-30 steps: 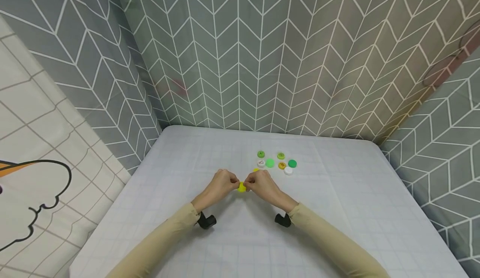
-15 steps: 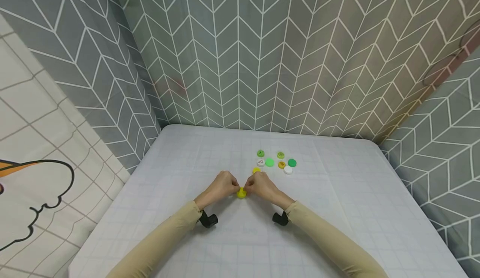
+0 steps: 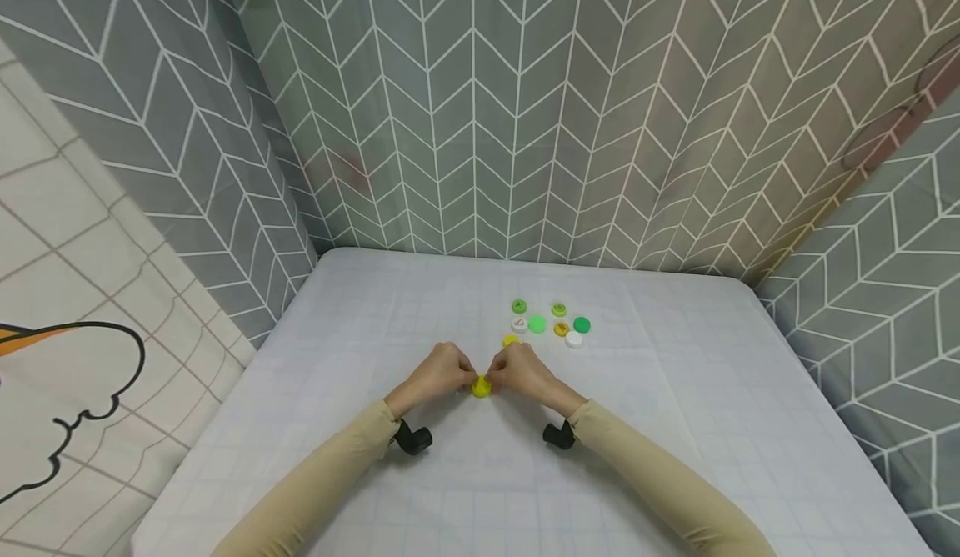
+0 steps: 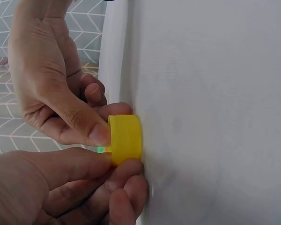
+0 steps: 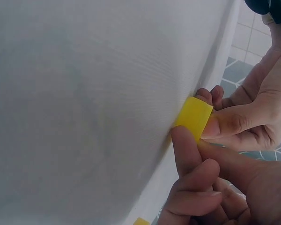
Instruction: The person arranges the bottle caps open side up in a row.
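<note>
Just below the frame's middle, the left hand and the right hand pinch a yellow cap close to the bench, a steadying step, I'd judge, calling for even pressure next.

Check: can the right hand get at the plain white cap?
Probably yes: nothing covers the plain white cap, though the right hand must first release the pinched yellow cap.

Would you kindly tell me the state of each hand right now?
Left hand: closed, pinching a round yellow plastic-looking cap.
Right hand: closed, pinching the same cap from the opposite side.
</note>
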Tool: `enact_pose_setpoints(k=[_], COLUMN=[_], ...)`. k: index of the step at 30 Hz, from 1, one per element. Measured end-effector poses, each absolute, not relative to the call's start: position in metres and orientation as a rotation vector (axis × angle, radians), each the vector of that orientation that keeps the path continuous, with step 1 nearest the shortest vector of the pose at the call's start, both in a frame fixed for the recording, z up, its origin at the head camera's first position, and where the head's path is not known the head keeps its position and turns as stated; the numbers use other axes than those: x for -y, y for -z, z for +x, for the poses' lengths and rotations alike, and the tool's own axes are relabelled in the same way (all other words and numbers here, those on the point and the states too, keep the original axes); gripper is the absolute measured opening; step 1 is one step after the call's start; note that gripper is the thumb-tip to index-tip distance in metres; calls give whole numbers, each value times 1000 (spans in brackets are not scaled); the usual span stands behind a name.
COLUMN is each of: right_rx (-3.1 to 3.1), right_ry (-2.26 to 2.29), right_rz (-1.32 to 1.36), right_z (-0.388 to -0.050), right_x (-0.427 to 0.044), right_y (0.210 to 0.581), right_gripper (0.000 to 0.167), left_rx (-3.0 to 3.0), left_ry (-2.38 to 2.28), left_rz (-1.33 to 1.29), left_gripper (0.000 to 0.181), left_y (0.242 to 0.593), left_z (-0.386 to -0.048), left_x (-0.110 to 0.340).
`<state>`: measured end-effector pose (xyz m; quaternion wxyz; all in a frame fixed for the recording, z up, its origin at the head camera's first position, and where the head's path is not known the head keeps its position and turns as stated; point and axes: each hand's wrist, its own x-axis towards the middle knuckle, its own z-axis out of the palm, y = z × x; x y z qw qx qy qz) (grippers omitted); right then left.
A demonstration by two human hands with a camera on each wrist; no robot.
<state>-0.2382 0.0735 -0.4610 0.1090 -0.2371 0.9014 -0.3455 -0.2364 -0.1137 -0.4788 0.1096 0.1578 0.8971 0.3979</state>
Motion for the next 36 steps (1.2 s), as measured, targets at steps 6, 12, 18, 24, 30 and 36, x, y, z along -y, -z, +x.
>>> enact_pose_setpoints(k=[6, 12, 18, 24, 30, 36], right_rx=[-2644, -2648, -2658, -2638, -2618, -2580], right_ry=[994, 969, 977, 992, 994, 1011], right_rz=[-667, -646, -636, -621, -630, -660], right_z=[-239, -239, -238, -236, -235, -233], right_x=[-72, -71, -69, -70, -71, -73], right_y=[460, 460, 459, 461, 462, 460], right_gripper=[11, 10, 10, 10, 11, 19], left_rx=[-2615, -2600, -2598, -2592, -2585, -2580], left_ry=[-1167, -1182, -1209, -1204, -1212, -1217], left_rz=[502, 514, 501, 507, 506, 480], left_gripper=[11, 12, 12, 11, 11, 13], left_y=[479, 481, 482, 484, 484, 480], left_z=[-238, -237, -238, -238, -236, -234], left_x=[116, 118, 119, 119, 119, 120])
